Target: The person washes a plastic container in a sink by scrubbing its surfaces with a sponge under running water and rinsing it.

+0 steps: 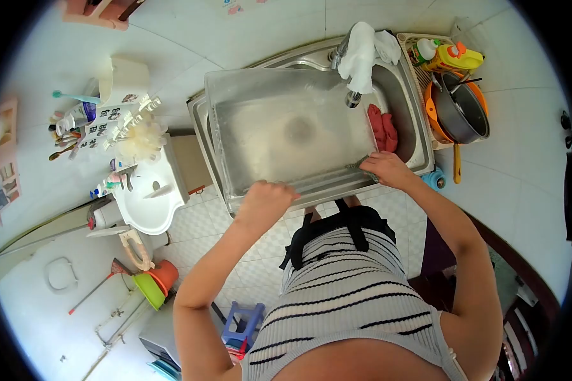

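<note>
A large clear plastic bin (pixel 254 120) lies across the stainless steel sink (pixel 412 136), its left side over the sink's left edge. My left hand (pixel 267 200) is closed around the bin's near left rim. At the near right corner, my right hand (pixel 386 169) presses a grey-green scouring pad (pixel 361 164) against the bin's near wall; the fingers partly hide the pad. Just beyond that hand, a red cloth (pixel 382 127) lies in the right part of the sink. The faucet (pixel 353 98), wrapped in a white cloth (pixel 360 57), reaches over the bin.
Right of the sink, a rack holds a dark pot (pixel 461 111), an orange colander (pixel 431 108) and a yellow bottle (pixel 454 58). To the left are a white washbasin (pixel 149 213) and a toothbrush holder (pixel 102 130). A blue stool (pixel 243 320) stands on the floor behind.
</note>
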Action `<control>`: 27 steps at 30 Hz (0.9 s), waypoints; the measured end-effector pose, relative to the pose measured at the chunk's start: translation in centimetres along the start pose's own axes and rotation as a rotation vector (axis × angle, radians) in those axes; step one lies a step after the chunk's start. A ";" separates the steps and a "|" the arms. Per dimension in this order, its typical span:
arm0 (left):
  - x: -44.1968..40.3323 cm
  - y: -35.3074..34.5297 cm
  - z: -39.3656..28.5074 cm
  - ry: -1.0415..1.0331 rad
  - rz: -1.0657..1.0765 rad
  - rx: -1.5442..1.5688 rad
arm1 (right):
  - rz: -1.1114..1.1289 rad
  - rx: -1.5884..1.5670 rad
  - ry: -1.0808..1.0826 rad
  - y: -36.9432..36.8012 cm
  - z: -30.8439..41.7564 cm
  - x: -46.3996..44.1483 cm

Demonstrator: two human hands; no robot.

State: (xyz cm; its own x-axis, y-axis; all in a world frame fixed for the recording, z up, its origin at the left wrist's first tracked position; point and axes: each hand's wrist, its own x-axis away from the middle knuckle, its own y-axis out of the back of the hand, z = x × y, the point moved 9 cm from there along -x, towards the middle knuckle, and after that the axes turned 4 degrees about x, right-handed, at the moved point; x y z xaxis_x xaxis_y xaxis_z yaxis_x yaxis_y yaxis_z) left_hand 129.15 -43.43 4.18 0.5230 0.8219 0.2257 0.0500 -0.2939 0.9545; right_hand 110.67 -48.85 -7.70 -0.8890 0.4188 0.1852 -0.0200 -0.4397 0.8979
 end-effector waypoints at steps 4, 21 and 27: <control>-0.5 3.7 0.8 -0.012 0.012 -0.041 | -0.096 -0.205 -0.022 4.0 0.1 0.4; -0.9 4.7 11.6 0.352 -0.020 0.332 | -0.067 -0.625 -0.141 12.4 -4.9 -3.6; 0.0 -0.4 15.3 0.598 0.219 0.696 | -0.093 -0.428 -0.199 12.1 -6.1 -6.1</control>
State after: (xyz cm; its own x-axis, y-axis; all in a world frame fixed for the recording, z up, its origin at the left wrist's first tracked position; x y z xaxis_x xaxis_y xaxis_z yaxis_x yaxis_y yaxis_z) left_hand 142.12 -50.81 0.79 0.0671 0.7708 0.6335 0.6002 -0.5384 0.5915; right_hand 113.03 -61.57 -0.45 -0.7706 0.5973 0.2223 -0.3189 -0.6634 0.6770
